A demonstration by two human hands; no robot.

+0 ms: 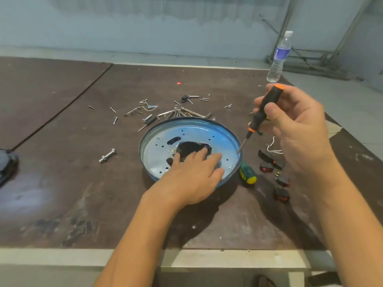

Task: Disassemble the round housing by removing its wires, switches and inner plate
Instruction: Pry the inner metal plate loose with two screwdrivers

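A round, shallow blue metal housing (pixel 192 126) is seen lying open side up near the middle of a worn brown wooden table (pixel 62 183). A silvery perforated inner plate (pixel 154 160) is still seated inside it. The left hand (pixel 194 175) is laid flat on the plate, its fingers spread and relaxed, their tips at the dark central opening; nothing is grasped by it. A slim black screwdriver with orange trim (pixel 266 109) is gripped in the right hand (pixel 296 129) and held tilted, its metal tip placed at the inner right wall of the housing.

Several black rocker switches with red faces (pixel 282 180) and a short white wire (pixel 274 150) are laid on the table to the right of the housing. A second screwdriver, green-handled with a yellow end (pixel 248 175), is lying just beside the rim. Loose silver screws and pins (pixel 145 108) are scattered behind the housing, a large bolt with a nut (pixel 107 155) is set to its left, and a clear plastic water bottle (pixel 278 59) is stood at the far right corner.
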